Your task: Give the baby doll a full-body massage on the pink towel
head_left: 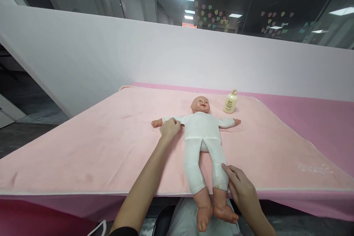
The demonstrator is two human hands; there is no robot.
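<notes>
A baby doll (203, 127) with a white cloth body lies on its back, arms spread, its feet hanging past the near edge of a pink towel (91, 147). My left hand (170, 128) is closed at the doll's sleeved arm on the left, between its hand and shoulder. The fingertips of that hand are partly hidden. On the right, my right hand (240, 183) rests its fingertips against the doll's lower leg, fingers stretched out and not wrapped round it.
A pale yellow pump bottle (230, 102) stands upright right of the doll's head. Behind the table rises a white partition (177, 55) with dark glass (249, 3) above. A pink cover (309, 118) shows beyond the towel on the right.
</notes>
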